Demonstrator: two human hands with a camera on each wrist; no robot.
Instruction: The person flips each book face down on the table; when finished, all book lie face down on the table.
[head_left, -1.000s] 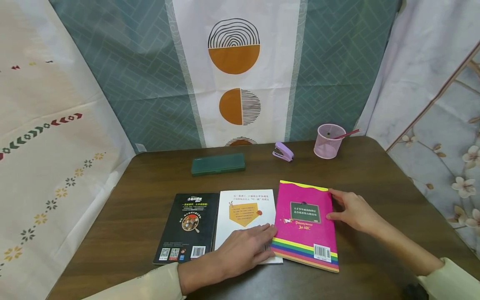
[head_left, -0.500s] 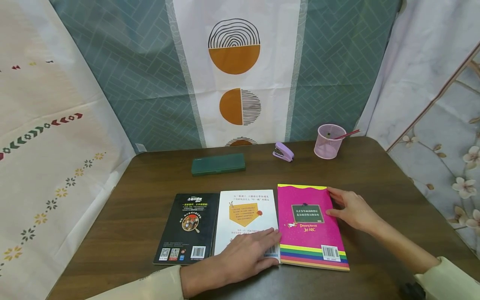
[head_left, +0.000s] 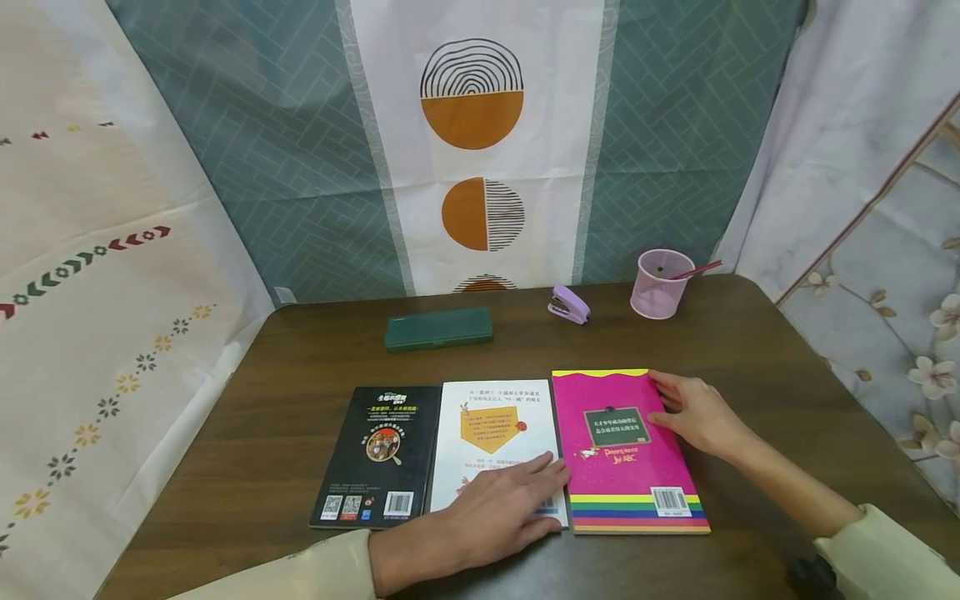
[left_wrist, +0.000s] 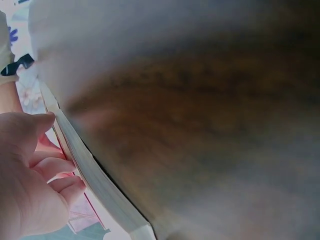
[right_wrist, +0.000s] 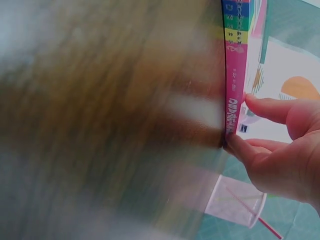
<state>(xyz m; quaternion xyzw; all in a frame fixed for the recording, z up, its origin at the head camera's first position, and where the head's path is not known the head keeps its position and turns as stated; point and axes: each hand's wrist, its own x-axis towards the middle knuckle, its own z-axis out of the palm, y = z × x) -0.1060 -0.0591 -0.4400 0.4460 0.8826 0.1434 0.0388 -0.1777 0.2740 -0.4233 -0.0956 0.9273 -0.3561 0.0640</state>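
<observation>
Three books lie side by side, back covers up, in the head view: a black one (head_left: pixel 378 458), a white one (head_left: pixel 487 417) and a pink one (head_left: pixel 626 454) with a rainbow band. My left hand (head_left: pixel 498 508) rests on the lower part of the white book, its fingers stretched toward the seam with the pink book and its thumb by the near edge. At the pink book's upper right side, my right hand (head_left: pixel 701 412) holds the edge between thumb and fingers. The right wrist view shows those fingertips against the pink spine (right_wrist: pixel 235 75).
Behind the books on the brown table (head_left: pixel 300 350) lie a green pencil case (head_left: pixel 438 329) and a purple stapler (head_left: pixel 570 305). A pink mesh pen cup (head_left: pixel 657 287) with a red pencil stands at the back right. Patterned cloth (head_left: pixel 480 208) hangs behind the table.
The pink book has come off the white book's edge, turned slightly and now lies beside it. My right hand stays at its edge; the left hand has shifted slightly to the right.
</observation>
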